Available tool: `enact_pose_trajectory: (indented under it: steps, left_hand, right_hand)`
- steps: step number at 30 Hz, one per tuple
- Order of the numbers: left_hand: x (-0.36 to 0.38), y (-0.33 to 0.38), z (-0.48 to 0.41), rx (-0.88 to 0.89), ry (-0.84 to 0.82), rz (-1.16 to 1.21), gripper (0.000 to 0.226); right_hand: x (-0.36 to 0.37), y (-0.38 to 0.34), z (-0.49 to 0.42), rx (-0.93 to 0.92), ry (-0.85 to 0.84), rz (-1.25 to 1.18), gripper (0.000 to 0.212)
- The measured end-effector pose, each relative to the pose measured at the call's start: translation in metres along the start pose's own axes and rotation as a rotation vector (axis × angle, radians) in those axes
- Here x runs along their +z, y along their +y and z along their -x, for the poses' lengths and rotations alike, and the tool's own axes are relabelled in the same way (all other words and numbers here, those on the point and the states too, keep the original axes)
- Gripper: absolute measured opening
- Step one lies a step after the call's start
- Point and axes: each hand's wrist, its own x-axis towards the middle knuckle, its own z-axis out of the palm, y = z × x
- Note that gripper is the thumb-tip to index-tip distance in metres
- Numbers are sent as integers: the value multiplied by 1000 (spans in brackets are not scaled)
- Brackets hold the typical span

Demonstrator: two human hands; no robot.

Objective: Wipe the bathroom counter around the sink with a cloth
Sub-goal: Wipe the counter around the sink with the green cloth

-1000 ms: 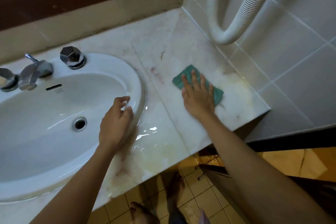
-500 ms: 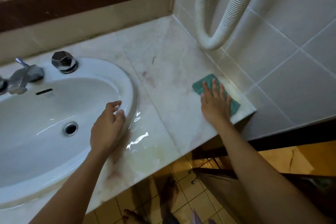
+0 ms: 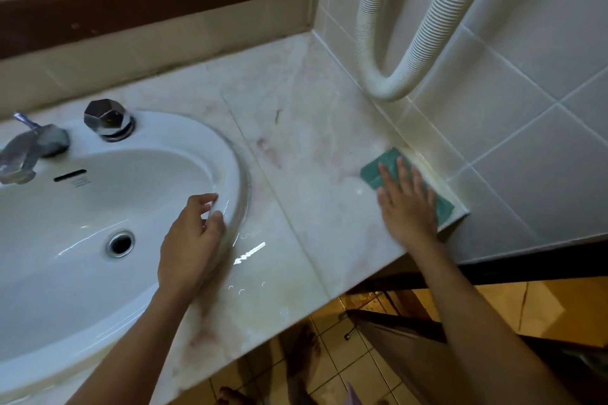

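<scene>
Both hands down: right hand (image 3: 408, 207) fingers (image 3: 400, 171) spread flat on cloth (image 3: 378, 171), long axis along wall (image 3: 513, 154); left hand (image 3: 190, 246) fingers loosely curled on sink (image 3: 230, 154) rim.

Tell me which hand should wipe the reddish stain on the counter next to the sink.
Right. The right hand presses the cloth flat on the counter, on the same slab as the stain; the left hand rests on the sink rim with no cloth.
</scene>
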Motion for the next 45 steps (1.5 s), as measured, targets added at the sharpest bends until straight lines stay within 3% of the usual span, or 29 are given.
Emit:
enact_pose_trajectory:
  steps: [5,9,15,19,21,25,28,33,38,45]
  left_hand:
    - [1,-1,-2,-7,1,23,27]
    - [0,0,-1,-18,5,66,26]
    - [-1,0,-2,-28,8,79,26]
    - [-3,2,1,-32,46,101,24]
    - [-4,3,3,-40,83,110,22]
    - [-6,2,10,-9,165,135,24]
    - [-9,-4,21,72,119,16,26]
    - [-28,-54,85,91,187,-271,43]
    - [-67,-133,165,117,384,-229,42]
    - [-147,-221,222,-98,622,0,32]
  right_hand:
    - [-6,-27,-92,-44,30,38,53]
    - [0,-76,-110,-148,-23,15,53]
    - [25,-129,30,-356,-37,-70,54]
    - [30,-109,95,-532,-99,-1,53]
    - [28,-95,76,-505,-78,15,52]
    - [25,-113,20,-278,-46,-13,53]
    - [29,-141,27,-288,-62,-16,55]
    - [43,-165,106,-445,-68,1,57]
    - [59,-190,188,-443,-80,-10,59]
    - [82,-263,291,-517,-112,17,63]
